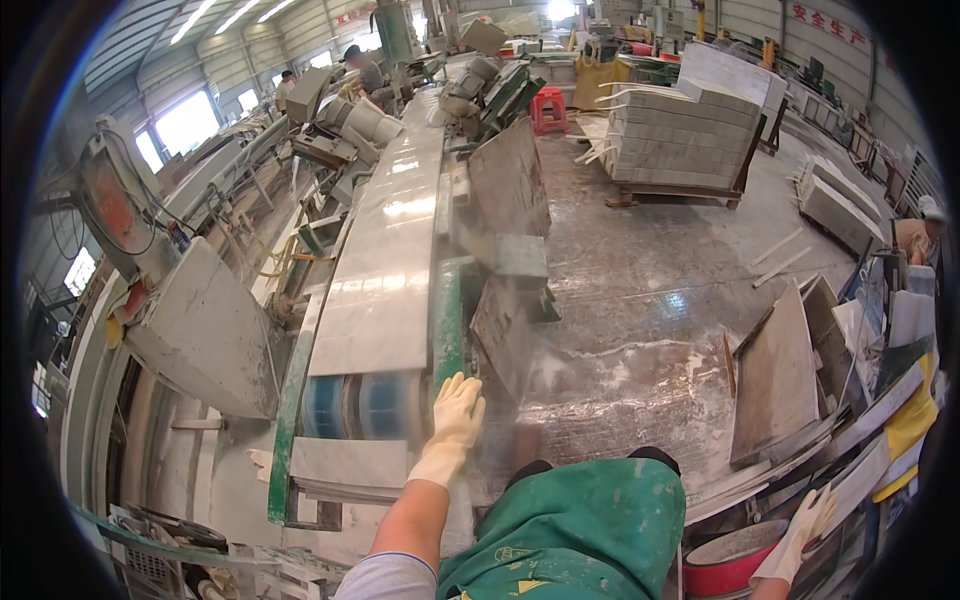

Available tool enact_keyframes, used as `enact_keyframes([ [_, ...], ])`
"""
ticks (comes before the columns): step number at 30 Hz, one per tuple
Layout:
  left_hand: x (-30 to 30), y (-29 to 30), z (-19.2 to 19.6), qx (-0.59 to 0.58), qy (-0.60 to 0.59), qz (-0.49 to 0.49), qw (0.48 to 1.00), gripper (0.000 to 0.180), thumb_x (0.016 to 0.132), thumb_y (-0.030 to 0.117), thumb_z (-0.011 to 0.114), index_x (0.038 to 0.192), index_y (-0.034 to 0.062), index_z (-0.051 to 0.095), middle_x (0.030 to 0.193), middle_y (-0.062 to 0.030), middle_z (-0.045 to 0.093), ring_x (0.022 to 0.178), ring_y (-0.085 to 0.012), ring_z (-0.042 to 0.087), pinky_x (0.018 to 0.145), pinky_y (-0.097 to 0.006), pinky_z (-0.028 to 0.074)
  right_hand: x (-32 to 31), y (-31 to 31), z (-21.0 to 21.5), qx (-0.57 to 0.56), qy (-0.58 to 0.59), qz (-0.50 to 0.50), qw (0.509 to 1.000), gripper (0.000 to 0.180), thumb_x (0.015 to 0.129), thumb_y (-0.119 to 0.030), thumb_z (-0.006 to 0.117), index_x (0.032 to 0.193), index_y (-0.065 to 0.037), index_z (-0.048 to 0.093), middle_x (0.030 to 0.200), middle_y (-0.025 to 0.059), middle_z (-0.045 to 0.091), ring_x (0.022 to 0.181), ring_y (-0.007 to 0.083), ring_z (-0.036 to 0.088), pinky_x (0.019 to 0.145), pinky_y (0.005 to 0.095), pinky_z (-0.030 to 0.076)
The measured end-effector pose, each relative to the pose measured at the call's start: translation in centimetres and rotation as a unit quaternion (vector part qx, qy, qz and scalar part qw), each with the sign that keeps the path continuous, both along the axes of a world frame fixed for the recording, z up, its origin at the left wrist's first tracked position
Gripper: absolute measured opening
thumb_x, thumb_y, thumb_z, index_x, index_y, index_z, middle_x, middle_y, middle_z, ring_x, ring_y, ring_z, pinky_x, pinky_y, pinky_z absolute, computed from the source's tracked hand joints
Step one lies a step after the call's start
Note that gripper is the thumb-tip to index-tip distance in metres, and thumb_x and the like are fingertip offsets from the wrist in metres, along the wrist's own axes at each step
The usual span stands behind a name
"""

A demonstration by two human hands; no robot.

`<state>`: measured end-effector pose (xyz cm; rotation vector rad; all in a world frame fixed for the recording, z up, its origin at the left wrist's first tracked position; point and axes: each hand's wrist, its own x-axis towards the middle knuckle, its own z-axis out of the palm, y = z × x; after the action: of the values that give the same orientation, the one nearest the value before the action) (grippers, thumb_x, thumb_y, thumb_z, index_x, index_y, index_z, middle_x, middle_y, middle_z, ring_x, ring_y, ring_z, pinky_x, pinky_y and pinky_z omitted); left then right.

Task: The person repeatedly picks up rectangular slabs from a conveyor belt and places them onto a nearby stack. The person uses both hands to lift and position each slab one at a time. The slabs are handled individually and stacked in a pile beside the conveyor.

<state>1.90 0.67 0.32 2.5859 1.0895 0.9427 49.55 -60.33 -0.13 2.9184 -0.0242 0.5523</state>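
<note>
A worker's view down onto a stone workshop, bent by a round lens: at centre left, a long, pale, glossy slab [385, 260] lies flat along a conveyor, its near edge above a blue roller [385, 405], probably so that the roller can bear its weight evenly. Green rails [447, 320] flank it, seemingly to keep stone in line. The left hand [455, 425], in a cream glove at lower centre, appears to rest on the end of the right-hand rail, fingers extended and close together, clamped on nothing, perhaps for steadiness. The right hand [808, 525], also gloved, is at lower right beside a red tub [730, 578], its fingers stretched out and a little apart; whether it touches the pale strips beside it, I cannot tell. A green apron [575, 530] spattered with pale marks fills the bottom centre, likely a guard against wet grit. The concrete floor [640, 350] is wet, shiny and streaked. At upper right, pale blocks [680, 140] are stacked on a wooden pallet [675, 190], presumably for lifting; a red stool [549, 110] stands to their left. Bright windows and roof lights line the hall's upper left
</note>
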Motion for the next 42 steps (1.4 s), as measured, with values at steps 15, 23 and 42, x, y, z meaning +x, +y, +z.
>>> enact_keyframes([
  [15, 0.0, 0.0, 0.0, -0.012, -0.010, -0.006, 1.000, 0.029, 0.084, 0.013, 0.066, 0.113, 0.0084, 0.065, 0.115, -0.0172, 0.068, 0.124, -0.0426, 0.055, 0.111, -0.051, 0.039, -2.4, 1.5, 1.2, 0.014, 0.015, 0.019, 1.000, 0.050, 0.102, -0.036, 0.051, 0.147, -0.014, 0.048, 0.148, 0.0263, 0.046, 0.136, 0.0447, 0.043, 0.115, 0.0498, 0.033],
  [23, 0.0, 0.0, -0.1, -0.015, -0.015, -0.007, 1.000, 0.029, 0.083, 0.013, 0.067, 0.112, 0.0082, 0.066, 0.114, -0.0164, 0.068, 0.124, -0.0420, 0.056, 0.111, -0.051, 0.039, -3.7, 2.2, 1.7, 0.023, 0.026, 0.036, 0.999, 0.051, 0.101, -0.036, 0.052, 0.147, -0.015, 0.048, 0.150, 0.0258, 0.044, 0.136, 0.0470, 0.041, 0.116, 0.0499, 0.031],
  [42, 0.1, -0.2, 0.3, -0.028, -0.013, -0.006, 1.000, 0.022, 0.086, 0.015, 0.065, 0.106, 0.0083, 0.068, 0.110, -0.0136, 0.070, 0.124, -0.0408, 0.056, 0.112, -0.049, 0.038, -5.7, 3.0, 1.6, 0.013, -0.002, 0.068, 0.998, 0.053, 0.099, -0.033, 0.056, 0.146, -0.010, 0.049, 0.146, 0.0268, 0.048, 0.133, 0.0442, 0.046, 0.111, 0.0509, 0.035],
])
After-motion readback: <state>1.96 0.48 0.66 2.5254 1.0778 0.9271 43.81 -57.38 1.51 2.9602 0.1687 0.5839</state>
